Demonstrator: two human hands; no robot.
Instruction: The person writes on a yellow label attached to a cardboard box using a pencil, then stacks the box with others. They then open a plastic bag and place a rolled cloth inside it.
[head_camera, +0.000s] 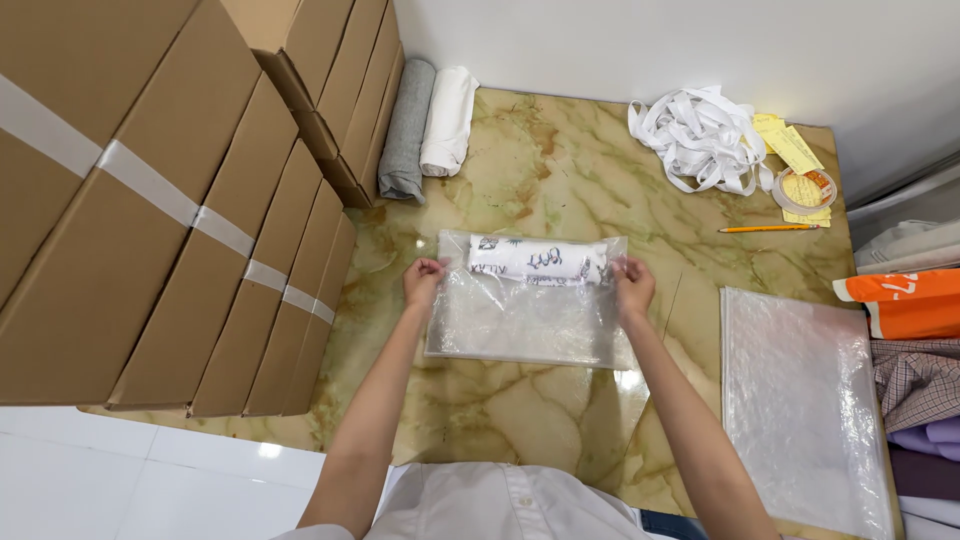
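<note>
Two hands on one clear plastic bag (528, 320), lying flat mid-table on the marble-pattern tabletop (560, 170). Left hand (423, 281) pinches the bag's left edge near the top, thumb against curled fingers. Right hand (633, 286) does the same on the right edge, fingers bunched tight on the plastic. Both grips sit level with the rolled white garment (538, 261) inside the bag; the roll has dark print on it and lies crosswise at the far end of the bag. Rest of the bag below the roll looks flat, probably nothing else in it, though glare makes that hard to confirm.

Around it:
- Stack of taped cardboard boxes (170, 210) along the left side, well apart from the bag.
- Grey rolled cloth (408, 130) and white rolled cloth (448, 120) side by side, touching, at the far left against the boxes.
- Tangle of white strips (700, 135) at the far right, yellow paper slips (790, 145) and a tape roll (803, 188) just beside it.
- Pencil (768, 229) lying near the tape roll.
- Pile of clear bags (800, 400) to the right of the right forearm, apart from the held bag.
- Folded fabrics (915, 380) off the right table edge.
</note>
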